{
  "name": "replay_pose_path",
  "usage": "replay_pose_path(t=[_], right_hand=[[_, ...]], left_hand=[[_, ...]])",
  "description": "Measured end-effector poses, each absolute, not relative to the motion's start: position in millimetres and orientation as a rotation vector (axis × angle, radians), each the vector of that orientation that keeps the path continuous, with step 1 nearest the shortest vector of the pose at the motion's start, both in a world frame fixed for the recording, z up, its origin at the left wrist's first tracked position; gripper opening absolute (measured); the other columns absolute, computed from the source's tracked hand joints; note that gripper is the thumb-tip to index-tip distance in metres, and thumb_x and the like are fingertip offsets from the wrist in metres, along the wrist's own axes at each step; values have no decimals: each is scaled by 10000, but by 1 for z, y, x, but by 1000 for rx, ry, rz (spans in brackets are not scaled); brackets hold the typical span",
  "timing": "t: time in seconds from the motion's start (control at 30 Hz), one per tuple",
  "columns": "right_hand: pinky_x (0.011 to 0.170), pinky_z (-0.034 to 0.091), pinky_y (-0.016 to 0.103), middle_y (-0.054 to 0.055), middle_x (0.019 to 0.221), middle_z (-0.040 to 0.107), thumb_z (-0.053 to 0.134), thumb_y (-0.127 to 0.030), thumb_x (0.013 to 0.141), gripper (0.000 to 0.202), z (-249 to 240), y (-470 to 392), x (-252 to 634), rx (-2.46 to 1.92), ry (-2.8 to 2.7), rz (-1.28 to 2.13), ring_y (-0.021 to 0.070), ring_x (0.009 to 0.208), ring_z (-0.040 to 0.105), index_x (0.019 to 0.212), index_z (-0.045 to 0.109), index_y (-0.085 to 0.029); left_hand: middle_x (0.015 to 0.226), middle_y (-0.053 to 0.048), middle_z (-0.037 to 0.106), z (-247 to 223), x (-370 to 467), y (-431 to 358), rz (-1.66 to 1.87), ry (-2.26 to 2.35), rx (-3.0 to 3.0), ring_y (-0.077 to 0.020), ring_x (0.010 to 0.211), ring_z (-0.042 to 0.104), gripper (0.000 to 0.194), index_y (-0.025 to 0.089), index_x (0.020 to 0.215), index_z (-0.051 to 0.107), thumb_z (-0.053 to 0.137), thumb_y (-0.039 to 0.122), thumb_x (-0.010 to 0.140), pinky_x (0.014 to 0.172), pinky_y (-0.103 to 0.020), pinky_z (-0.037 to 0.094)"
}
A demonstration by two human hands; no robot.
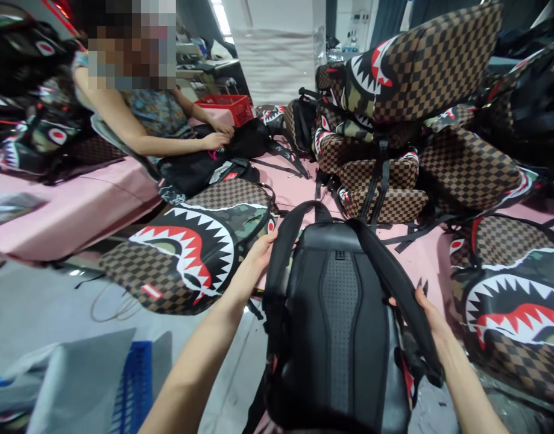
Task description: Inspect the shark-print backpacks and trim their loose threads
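A black backpack [342, 313] stands in front of me, its padded back panel and shoulder straps facing me. My left hand [262, 256] is closed on its upper left side, beside the left shoulder strap [281, 271]; some fingers are hidden behind the bag. My right hand [433, 319] is wrapped round the right shoulder strap [406, 283], with fingertips showing on both sides of it. Two dark pointed tips [422, 286] stick up at the right hand, perhaps of small thread snips; the rest of that tool is hidden.
Checkered shark-mouth backpacks lie left [195, 247] and right [516, 301]. More are piled [421, 72] at the back of the pink table [281, 187]. Across it a seated person [154, 120] handles black bags, near a red crate [229, 108]. A blue crate [138, 386] stands lower left.
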State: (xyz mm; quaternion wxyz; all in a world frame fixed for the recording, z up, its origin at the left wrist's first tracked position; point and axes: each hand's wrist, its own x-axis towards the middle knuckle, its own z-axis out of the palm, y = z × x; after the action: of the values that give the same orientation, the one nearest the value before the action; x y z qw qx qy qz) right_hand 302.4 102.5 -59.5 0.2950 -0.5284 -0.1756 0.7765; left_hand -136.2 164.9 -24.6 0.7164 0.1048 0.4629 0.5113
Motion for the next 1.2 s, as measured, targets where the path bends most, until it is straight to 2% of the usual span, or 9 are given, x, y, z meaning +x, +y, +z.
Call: replay_pose_path(t=[0.2, 0.37, 0.47, 0.77, 0.83, 0.9, 1.0, 1.1, 1.2], right_hand=[[399, 489, 219, 123, 640, 687, 416, -426, 905, 420, -61, 99, 306, -1268, -372, 2145, 157, 467, 612, 951, 684, -106], [452, 518, 233, 109, 762, 714, 443, -414, 897, 370, -64, 100, 308, -1251, -374, 2153, 158, 510, 629, 1004, 672, -143], [448, 520, 252, 112, 710, 707, 454, -391, 895, 353, -63, 101, 307, -1254, -396, 2139, 168, 513, 624, 1025, 664, -140], [349, 399, 213, 109, 627, 676, 473, -593, 804, 545, -53, 99, 299, -1506, -649, 1991, 129, 398, 535, 960, 672, -111], [373, 397, 233, 103, 635, 672, 496, -619, 765, 581, -50, 102, 304, -1663, -921, 1732, 145, 430, 541, 978, 671, -107], [433, 418, 256, 103, 723, 686, 566, -595, 714, 566, -46, 106, 312, -1863, -1232, 1298, 181, 531, 584, 1012, 668, -125], [496, 404, 259, 101, 977, 670, 642, -480, 693, 462, -42, 103, 313, -2084, -1543, 597, 230, 735, 615, 1054, 664, -192], [458, 331, 230, 51, 1133, 612, 565, -252, 771, 381, -45, 87, 288, -2078, -1826, -53, 167, 696, 598, 1149, 612, -269], [449, 335, 221, 11, 1204, 575, 493, -55, 725, 534, -53, 68, 251, -1858, -2079, -399, 95, 577, 555, 1193, 572, -298]], left_hand=[[914, -166, 688, -32, -143, 167, 1130, 874, 190, -231, 861, 665, 415, 25, 1213, 499, 335, 268, 920, 825, -366, 525], [897, -169, 689, -33, -147, 167, 1114, 850, 193, -232, 833, 670, 410, 5, 1198, 506, 355, 259, 914, 790, -354, 536], [872, -156, 693, -31, -145, 166, 1124, 864, 222, -223, 821, 671, 409, 21, 1196, 514, 345, 270, 919, 780, -344, 538], [785, -120, 690, -14, -129, 170, 1204, 1182, 605, -215, 725, 667, 345, 45, 1131, 558, 419, 216, 865, 725, -371, 547], [867, -117, 691, -16, -127, 167, 1264, 1401, 884, -222, 795, 661, 336, 75, 1133, 566, 462, 213, 845, 766, -382, 535], [1061, -125, 653, -22, -124, 159, 1330, 1689, 1211, -246, 1007, 601, 337, 119, 1149, 568, 494, 211, 833, 893, -414, 474], [1298, -108, 517, -35, -107, 141, 1315, 1953, 1825, -266, 1286, 356, 329, 193, 1172, 562, 483, 182, 853, 1052, -482, 283], [1285, -70, 536, -46, -83, 129, 871, 1608, 2657, -228, 1278, 372, 353, 248, 1195, 542, 412, 130, 889, 1033, -445, 306], [1256, -76, 555, -44, -81, 135, 581, 1386, 2808, -186, 1207, 452, 374, 201, 1225, 508, 376, 103, 889, 983, -356, 382]])
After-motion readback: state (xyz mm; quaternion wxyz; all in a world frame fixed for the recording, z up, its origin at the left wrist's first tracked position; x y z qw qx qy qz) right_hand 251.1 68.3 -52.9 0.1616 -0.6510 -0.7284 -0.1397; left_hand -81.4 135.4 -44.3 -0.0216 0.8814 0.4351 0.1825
